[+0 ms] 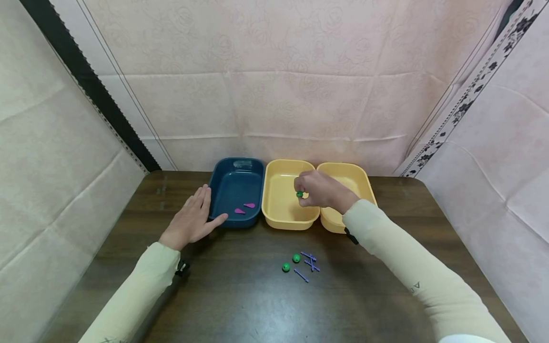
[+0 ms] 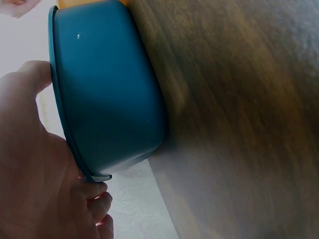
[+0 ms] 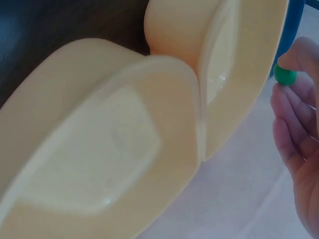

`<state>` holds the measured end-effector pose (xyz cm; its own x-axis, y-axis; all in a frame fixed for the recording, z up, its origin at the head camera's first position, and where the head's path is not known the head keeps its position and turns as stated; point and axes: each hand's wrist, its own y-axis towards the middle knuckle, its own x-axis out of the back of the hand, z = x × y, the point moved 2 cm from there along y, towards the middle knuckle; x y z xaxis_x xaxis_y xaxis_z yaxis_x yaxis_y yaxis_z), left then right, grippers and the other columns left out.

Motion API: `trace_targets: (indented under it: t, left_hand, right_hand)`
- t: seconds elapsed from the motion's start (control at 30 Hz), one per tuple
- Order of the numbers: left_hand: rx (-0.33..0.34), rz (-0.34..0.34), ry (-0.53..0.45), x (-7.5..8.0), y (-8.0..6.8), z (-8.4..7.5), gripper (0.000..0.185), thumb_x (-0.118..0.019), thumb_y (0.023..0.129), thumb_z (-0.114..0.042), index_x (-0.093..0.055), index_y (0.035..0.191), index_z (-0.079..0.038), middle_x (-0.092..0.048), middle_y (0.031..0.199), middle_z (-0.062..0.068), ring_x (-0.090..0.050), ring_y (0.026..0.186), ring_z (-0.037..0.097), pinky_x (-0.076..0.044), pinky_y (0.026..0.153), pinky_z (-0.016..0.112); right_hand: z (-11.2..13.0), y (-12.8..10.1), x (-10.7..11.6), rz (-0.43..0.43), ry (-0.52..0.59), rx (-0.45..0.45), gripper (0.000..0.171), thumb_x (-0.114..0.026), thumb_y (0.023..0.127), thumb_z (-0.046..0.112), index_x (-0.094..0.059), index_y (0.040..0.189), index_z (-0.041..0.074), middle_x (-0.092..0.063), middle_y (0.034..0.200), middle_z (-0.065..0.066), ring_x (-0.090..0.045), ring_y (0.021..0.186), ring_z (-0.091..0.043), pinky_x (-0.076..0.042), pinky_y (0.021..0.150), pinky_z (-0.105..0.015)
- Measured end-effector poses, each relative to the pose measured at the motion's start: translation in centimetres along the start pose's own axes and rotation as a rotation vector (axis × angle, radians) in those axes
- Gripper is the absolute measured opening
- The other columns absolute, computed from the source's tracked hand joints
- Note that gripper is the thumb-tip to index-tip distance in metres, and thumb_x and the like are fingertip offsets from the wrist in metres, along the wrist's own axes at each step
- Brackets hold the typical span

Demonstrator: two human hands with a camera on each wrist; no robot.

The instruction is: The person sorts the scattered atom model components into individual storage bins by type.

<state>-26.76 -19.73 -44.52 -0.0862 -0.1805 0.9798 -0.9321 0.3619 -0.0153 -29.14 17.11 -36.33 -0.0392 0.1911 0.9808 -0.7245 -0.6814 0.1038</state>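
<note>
Over the middle yellow tray, my right hand pinches a round green bead between thumb and fingertips; the bead also shows in the right wrist view. My left hand, fingers straight, rests on the near left corner of the dark blue tray, with the thumb along its rim. Two pink teardrop-shaped pieces lie in the blue tray. On the table before the trays are two more green beads and several small purple sticks, some crossing each other.
A second yellow tray stands at the right, touching the middle one and partly covered by my right arm. The three trays form a row at the far edge of the brown wooden table. Pale patterned cloth hangs behind and on both sides.
</note>
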Motion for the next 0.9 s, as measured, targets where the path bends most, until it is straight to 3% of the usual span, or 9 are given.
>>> trace_targets:
  t: [0.2, 0.5, 0.73, 0.9]
  left_hand:
    - [0.001, -0.001, 0.0, 0.1, 0.0, 0.0, 0.106, -0.041, 0.103, -0.071, -0.009, 0.166, 0.007, -0.007, 0.176, 0.028, -0.013, 0.163, 0.049, -0.016, 0.132, 0.062]
    - [0.009, 0.004, 0.003, -0.1, 0.1, 0.0, 0.107, -0.041, 0.103, -0.073, -0.007, 0.167, 0.006, -0.006, 0.177, 0.027, -0.011, 0.164, 0.048, -0.016, 0.132, 0.062]
    - [0.008, -0.003, -0.005, 0.0, 0.0, -0.1, 0.106, -0.04, 0.103, -0.073, -0.008, 0.167, 0.006, -0.007, 0.177, 0.026, -0.012, 0.163, 0.048, -0.016, 0.132, 0.062]
    - [0.008, 0.001, -0.003, 0.0, -0.1, -0.1, 0.107, -0.039, 0.103, -0.074, -0.008, 0.167, 0.005, -0.006, 0.177, 0.025, -0.011, 0.164, 0.048, -0.016, 0.132, 0.061]
  right_hand:
    - [-0.4, 0.6, -1.4, 0.031, -0.002, -0.005, 0.009, -0.079, 0.086, 0.007, -0.071, 0.087, 0.004, -0.07, 0.088, -0.01, -0.059, 0.08, -0.019, -0.056, 0.075, -0.034]
    - [-1.0, 0.8, -2.1, 0.071, -0.025, -0.038, 0.015, -0.078, 0.087, 0.005, -0.065, 0.081, 0.003, -0.059, 0.08, -0.007, -0.046, 0.075, -0.018, -0.042, 0.068, -0.03]
    - [-1.6, 0.5, -0.8, 0.083, -0.055, -0.069, 0.012, -0.079, 0.091, 0.008, -0.073, 0.099, 0.001, -0.074, 0.102, -0.014, -0.065, 0.088, -0.023, -0.059, 0.081, -0.038]
    - [-1.3, -0.2, 0.9, 0.061, -0.018, -0.052, 0.011, -0.078, 0.09, 0.004, -0.072, 0.098, -0.001, -0.074, 0.1, -0.016, -0.067, 0.088, -0.026, -0.06, 0.083, -0.042]
